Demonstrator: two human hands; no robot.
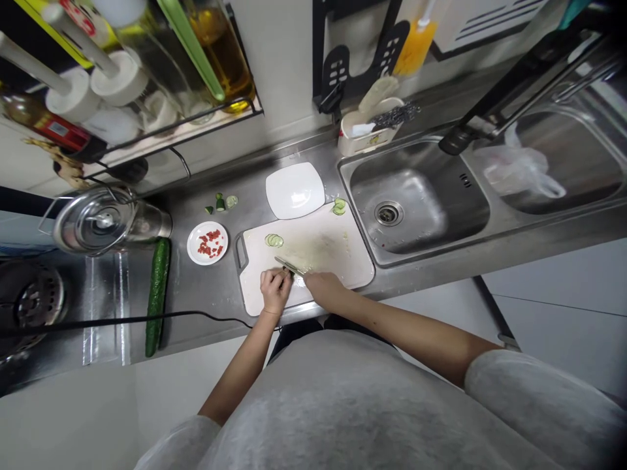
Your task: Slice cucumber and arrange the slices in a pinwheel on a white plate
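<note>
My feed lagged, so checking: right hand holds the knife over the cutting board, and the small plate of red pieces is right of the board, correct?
Not quite: the head view shows the small plate of red pieces left of the cutting board. The right hand does hold the knife over the board.

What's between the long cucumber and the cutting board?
In the head view: a small white plate holding chopped red pieces, and, lower in frame, a black cable crossing the gap.
</note>
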